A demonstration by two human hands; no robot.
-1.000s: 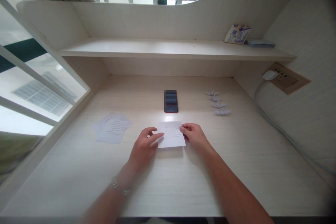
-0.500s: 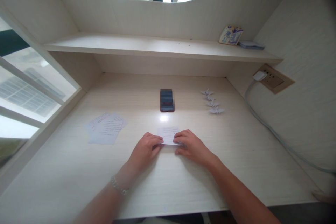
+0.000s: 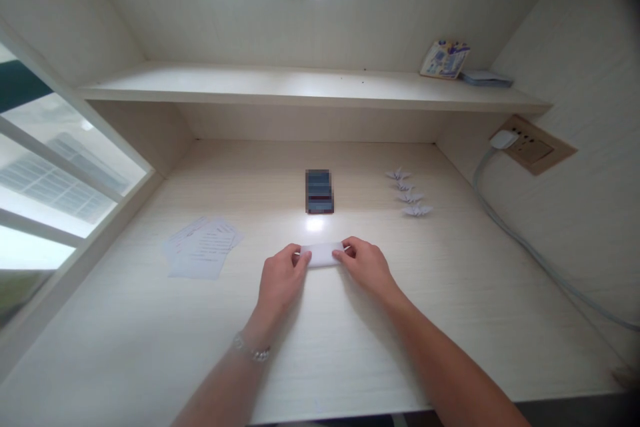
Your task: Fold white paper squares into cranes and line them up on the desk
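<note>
A white sheet of paper, folded over into a strip with its blank side up, lies at the middle of the desk. My left hand pinches its left end, thumb on top. At the right end, my right hand grips the paper the same way between thumb and fingers. The fingertips behind the strip are partly hidden. Just beyond the paper lies a dark rectangular thing, blurred into blocks. Several folded paper cranes stand in a column to the right.
Several printed sheets lie fanned out on the left. A shelf across the back bears a small colourful packet and a flat stack. On the right wall, a grey cable hangs from a white plug in the socket.
The paper's near edge has been turned up and away from me, so its printed face is covered. Both hands have moved slightly forward and now pinch the folded ends.
</note>
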